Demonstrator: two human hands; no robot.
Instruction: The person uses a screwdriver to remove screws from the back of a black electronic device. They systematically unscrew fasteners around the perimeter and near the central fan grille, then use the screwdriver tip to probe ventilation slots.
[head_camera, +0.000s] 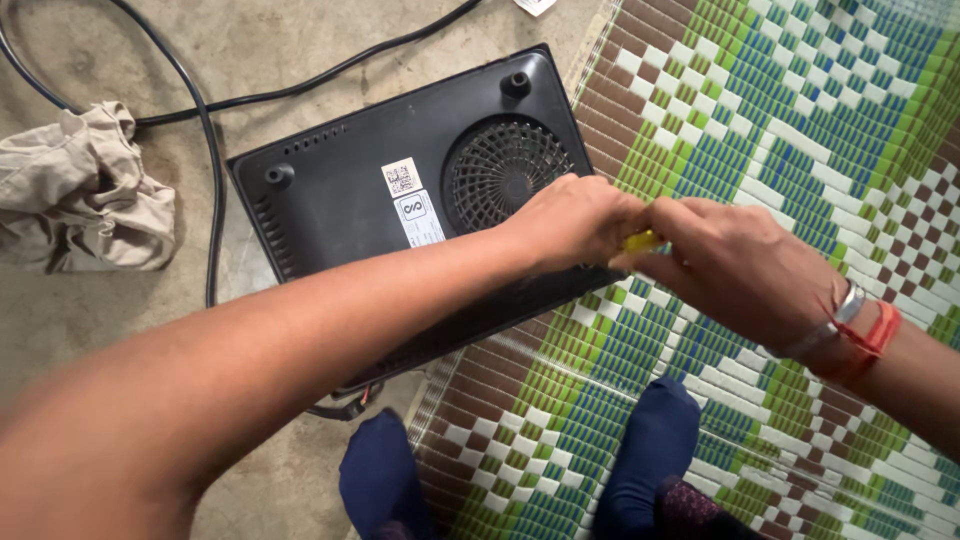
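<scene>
Two small white rectangular stickers (411, 203) sit one above the other on the black cooktop's underside (340, 190), just left of its round fan grille (497, 168).

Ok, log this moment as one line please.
left hand: on yellow tool | right hand: gripping yellow tool | black appliance: underside up, half on woven mat

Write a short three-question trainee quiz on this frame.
1. True or false: the black flat plastic appliance lies underside up, round fan grille showing.
2. What colour is the small item pinched between the left hand and right hand?
3. The crumpled beige cloth lies on: A) the woven patterned mat, B) the bare concrete floor.

Key: 1 true; 2 yellow; 3 B.
</scene>
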